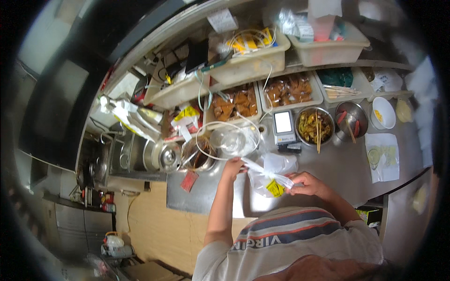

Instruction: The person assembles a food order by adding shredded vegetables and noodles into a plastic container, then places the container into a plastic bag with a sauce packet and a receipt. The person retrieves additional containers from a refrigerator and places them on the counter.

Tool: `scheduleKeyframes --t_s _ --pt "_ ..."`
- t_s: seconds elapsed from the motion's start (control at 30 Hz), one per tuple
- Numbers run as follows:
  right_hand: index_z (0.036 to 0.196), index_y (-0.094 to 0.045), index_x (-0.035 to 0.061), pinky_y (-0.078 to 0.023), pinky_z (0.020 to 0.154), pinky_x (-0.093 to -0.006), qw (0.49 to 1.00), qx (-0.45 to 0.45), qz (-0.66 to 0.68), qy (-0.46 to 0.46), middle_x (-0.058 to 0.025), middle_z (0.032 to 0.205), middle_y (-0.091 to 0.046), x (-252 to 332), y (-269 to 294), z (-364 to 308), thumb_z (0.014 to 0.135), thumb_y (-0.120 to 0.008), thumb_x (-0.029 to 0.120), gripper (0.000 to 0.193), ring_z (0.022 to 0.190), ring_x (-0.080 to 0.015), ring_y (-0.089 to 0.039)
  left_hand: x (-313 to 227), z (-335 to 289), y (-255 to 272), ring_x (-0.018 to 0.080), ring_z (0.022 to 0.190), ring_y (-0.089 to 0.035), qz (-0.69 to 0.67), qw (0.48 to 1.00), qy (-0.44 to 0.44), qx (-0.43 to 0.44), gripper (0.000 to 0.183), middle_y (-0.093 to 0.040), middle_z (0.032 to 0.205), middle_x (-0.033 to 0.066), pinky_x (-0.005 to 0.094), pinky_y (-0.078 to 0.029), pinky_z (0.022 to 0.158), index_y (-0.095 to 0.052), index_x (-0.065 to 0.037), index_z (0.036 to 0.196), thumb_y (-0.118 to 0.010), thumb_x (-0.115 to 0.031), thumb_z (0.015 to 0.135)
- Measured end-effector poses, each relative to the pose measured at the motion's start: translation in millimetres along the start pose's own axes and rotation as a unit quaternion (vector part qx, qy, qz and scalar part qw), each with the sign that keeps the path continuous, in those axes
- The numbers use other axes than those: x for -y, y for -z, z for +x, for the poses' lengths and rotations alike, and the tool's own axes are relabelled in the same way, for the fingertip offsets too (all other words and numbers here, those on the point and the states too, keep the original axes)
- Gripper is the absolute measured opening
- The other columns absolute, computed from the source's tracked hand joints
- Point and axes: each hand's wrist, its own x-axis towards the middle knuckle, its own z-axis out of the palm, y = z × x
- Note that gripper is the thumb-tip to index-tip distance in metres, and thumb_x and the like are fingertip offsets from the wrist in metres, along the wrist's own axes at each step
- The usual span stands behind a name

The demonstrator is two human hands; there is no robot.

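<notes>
Above the near edge of the steel counter [323, 164] is a white plastic bag [258, 185] with a yellow label on its side. Its top is twisted into a knot. One stretched handle of the bag runs to my left hand [232, 168], whose fingers are closed on it. My right hand [305, 182] pinches the other handle, to the right of the knot. What lies inside the bag cannot be made out. Just beyond my left hand is a clear round plastic container [233, 142], and a small red packet [189, 181] lies to the left.
Behind the bag stand a grey scale [283, 127], a bowl of pickled vegetables [307, 136] with chopsticks, a metal bowl [359, 110] and a white bowl [387, 113]. Trays of brown food [234, 104] line the back under plastic bins [253, 65]. Pots [168, 159] stand left; a paper sheet [383, 175] lies right.
</notes>
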Motion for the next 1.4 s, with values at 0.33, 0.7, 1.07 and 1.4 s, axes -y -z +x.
scheduleKeyframes --t_s 0.33,0.7,1.07,1.4 --pt "0.126 -0.048 0.0098 -0.051 0.065 -0.0236 0.994 -0.087 -0.059 -0.020 -0.0045 0.102 -0.062 -5.0 -22.3 87.0 0.080 -0.041 -0.008 0.050 0.090 -0.0130 -0.059 -13.4 -96.9 -28.5 0.0248 0.086 -0.061 -0.255 0.904 -0.144 0.311 0.028 -0.057 0.112 0.0187 0.0370 -0.047 0.079 -0.058 0.002 0.109 -0.056 -0.007 0.082" --pt "0.122 -0.051 0.0116 -0.045 0.063 -0.0238 0.954 -0.162 -0.252 -0.002 -0.0042 0.083 -0.060 -20.7 -19.4 83.3 0.074 -0.066 0.012 0.050 0.065 -0.0091 -0.050 -13.1 -83.7 -52.4 0.0172 0.075 -0.062 -0.139 0.949 -0.158 0.234 0.019 -0.065 0.089 0.0103 0.0265 -0.050 0.069 -0.061 -0.001 0.091 -0.067 0.002 0.073" --pt "0.068 -0.059 0.0035 -0.040 0.060 -0.0331 0.973 -0.023 -0.225 -0.048 -0.0061 0.060 -0.054 -40.7 -12.8 -1.1 0.078 -0.065 0.022 0.022 0.060 -0.0197 -0.050 11.2 30.0 -31.7 0.0107 0.055 -0.049 -0.054 0.992 -0.105 -0.038 0.023 -0.052 0.066 0.0005 0.0241 -0.039 0.049 -0.051 -0.007 0.072 -0.058 0.011 0.060" --pt "0.077 -0.060 0.0033 -0.041 0.073 -0.0363 0.963 0.099 -0.232 -0.095 -0.0120 0.083 -0.059 21.5 -17.8 -21.2 0.083 -0.057 0.030 0.028 0.082 -0.0260 -0.054 29.9 66.5 0.5 0.0113 0.053 -0.047 0.021 0.985 -0.090 -0.144 0.017 -0.051 0.063 0.0023 0.0253 -0.035 0.045 -0.052 -0.007 0.070 -0.056 0.006 0.059"
